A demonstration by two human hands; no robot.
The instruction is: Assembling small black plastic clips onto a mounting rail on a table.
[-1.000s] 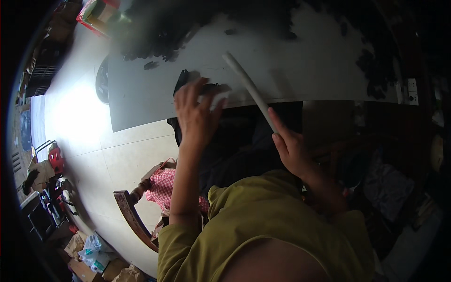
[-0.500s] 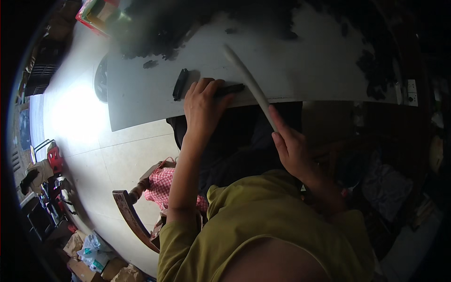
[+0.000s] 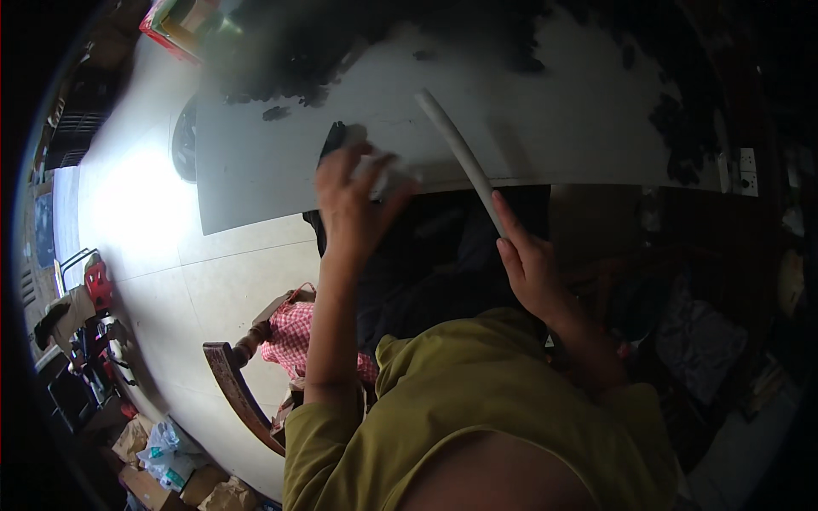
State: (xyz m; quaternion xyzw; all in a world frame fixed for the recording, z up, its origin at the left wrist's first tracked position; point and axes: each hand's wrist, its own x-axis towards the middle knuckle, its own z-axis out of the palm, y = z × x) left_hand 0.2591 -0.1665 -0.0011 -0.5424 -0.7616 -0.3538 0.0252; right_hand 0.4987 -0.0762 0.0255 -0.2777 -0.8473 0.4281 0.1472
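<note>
White plastic pipe (image 3: 460, 153) runs on a slant across the grey board (image 3: 256, 183), its far end up on the board toward the left, its near end coming down to the right and past the board's near edge into the right hand (image 3: 530, 271). That hand has its fingers curled round the pipe's lower end, thumb side up, a closed grip holding the pipe by the tip, so nearly the whole length lies away from the grip, far and left of it.

Left hand (image 3: 351, 200) is out over the board's near edge, just left of the pipe's middle, fingers spread and pressing down. It seems to cover something pale, perhaps a rag, with a dark object (image 3: 332, 140) poking out on its far side; motion blur makes it hard to say what either is, or whether the fingers grip or merely rest. This hand is the nearer of the two to the pipe's mid-length, close beside it but not touching.

The pipe is straight, round, plain and slim. The board looks like a flat sheet, pale grey with ragged black patches (image 3: 341, 43) over its far part and right end. It lies over something dark below, which could be a desk. A wooden chair (image 3: 243, 392) with red checked cloth (image 3: 294, 332) stands on the tiled floor (image 3: 136, 230) at near left.
</note>
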